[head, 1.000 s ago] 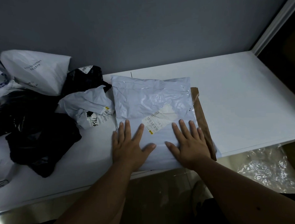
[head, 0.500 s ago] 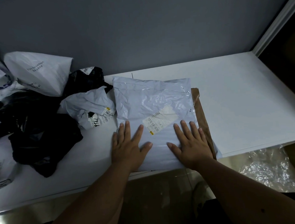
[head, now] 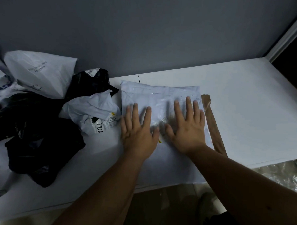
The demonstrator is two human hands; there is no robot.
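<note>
White mailer bag (head: 160, 98) lies flat on a white table (head: 246, 108), its near edge reaching the table's front rim, as a person's two bare forearms stretch over it from the bottom of the frame. The left hand (head: 138, 135) rests palm-down on the bag's left portion and the right hand (head: 187, 129) palm-down on its right portion, both with fingers straight and slightly spread, pressing the plastic and gripping nothing; the thumbs point toward each other and sit close together near the bag's middle. A shipping label (head: 160, 141) is mostly hidden under the hands, with only a yellow corner showing between them. Beneath the bag, a brown paper envelope (head: 214, 126) sticks out along its right edge. Off the table's front right corner, crinkled clear plastic film (head: 283, 174) lies lower down. Left of the bag, just beside the left hand's fingers, sits a crumpled white parcel (head: 93, 113) with a label bearing handwritten digits. Farther left a heap of black plastic bags (head: 40, 147) spreads across the tabletop, and another black bag (head: 90, 82) lies behind the crumpled parcel. A larger white printed bag (head: 40, 72) leans against the grey wall (head: 141, 36) at the back.
</note>
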